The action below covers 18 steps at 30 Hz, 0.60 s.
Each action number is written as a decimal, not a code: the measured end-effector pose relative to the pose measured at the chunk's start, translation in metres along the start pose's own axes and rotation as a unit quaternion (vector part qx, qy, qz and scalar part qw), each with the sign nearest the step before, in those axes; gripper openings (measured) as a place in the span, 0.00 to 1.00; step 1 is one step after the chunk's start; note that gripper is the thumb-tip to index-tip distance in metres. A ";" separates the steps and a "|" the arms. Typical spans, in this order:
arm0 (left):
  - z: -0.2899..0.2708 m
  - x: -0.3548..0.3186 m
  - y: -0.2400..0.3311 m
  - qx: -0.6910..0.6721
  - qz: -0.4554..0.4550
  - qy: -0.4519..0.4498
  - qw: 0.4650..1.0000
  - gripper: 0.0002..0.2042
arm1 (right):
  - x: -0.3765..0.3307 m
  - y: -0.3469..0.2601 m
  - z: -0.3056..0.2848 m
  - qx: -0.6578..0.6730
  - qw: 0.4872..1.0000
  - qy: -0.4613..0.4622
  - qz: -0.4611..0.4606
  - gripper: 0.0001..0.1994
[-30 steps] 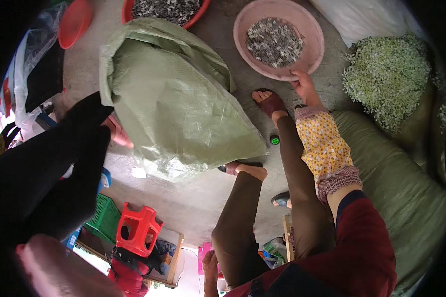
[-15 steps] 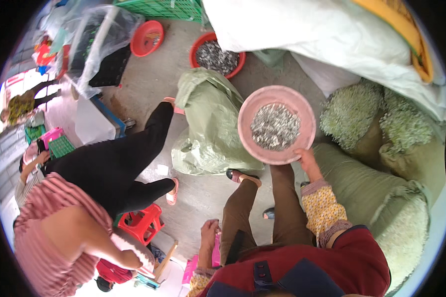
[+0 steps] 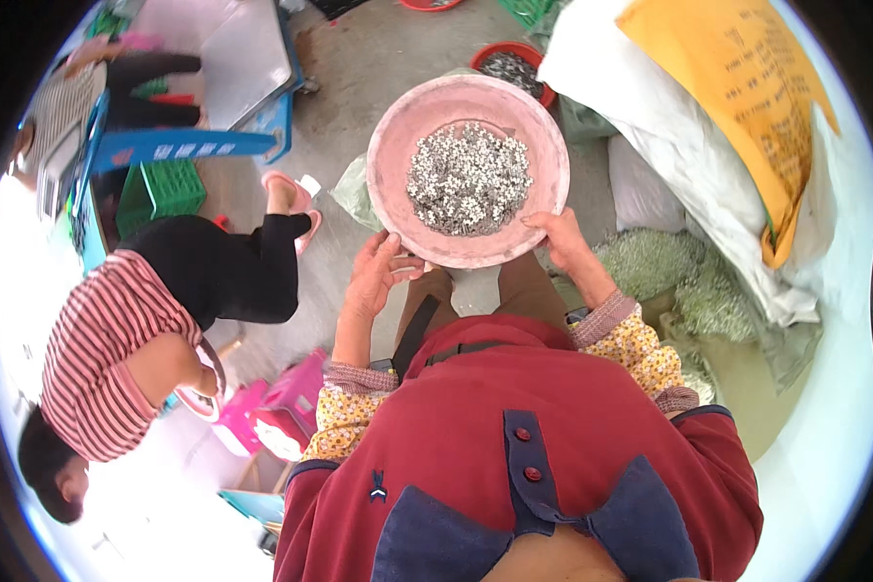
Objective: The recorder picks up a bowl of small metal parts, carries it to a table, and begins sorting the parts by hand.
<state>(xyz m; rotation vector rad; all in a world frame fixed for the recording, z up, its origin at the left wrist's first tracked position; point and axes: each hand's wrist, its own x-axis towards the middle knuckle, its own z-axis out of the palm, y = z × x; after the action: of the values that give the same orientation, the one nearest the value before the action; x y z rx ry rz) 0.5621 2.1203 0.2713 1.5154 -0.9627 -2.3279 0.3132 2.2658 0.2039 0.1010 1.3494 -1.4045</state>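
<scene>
Round pink basin point(image 3: 398, 145), held level, with a heap of small grey-white bits point(image 3: 468, 178).

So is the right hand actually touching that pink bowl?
Touching. The head view shows the right hand gripping the near rim of the pink bowl, thumb over the edge; the left hand holds the rim too.

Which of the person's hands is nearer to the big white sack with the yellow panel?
Right. The right hand grips the pink basin at its lower right rim, on the side facing the white sack. The left hand holds the lower left rim, farther from the sack.
</scene>
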 end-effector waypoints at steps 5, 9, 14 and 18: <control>0.024 0.000 -0.013 -0.133 0.035 -0.007 0.990 0.17 | 0.020 -0.052 0.002 -0.086 0.991 -0.076 0.071 0.12; 0.053 -0.008 0.000 -0.165 0.014 0.069 0.984 0.19 | 0.033 -0.074 0.002 -0.093 0.981 -0.106 0.133 0.11; 0.067 -0.004 0.013 -0.171 -0.032 0.081 0.981 0.20 | 0.038 -0.097 0.003 -0.099 0.969 -0.114 0.196 0.13; 0.070 0.003 0.017 -0.177 -0.053 0.073 0.980 0.21 | 0.045 -0.109 0.005 -0.107 0.969 -0.110 0.194 0.14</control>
<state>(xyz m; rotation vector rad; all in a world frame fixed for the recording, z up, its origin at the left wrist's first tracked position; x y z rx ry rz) 0.4968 2.1348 0.2977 1.5893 -0.4119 -2.2651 0.2216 2.2031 0.2436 0.0607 1.2102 -0.9082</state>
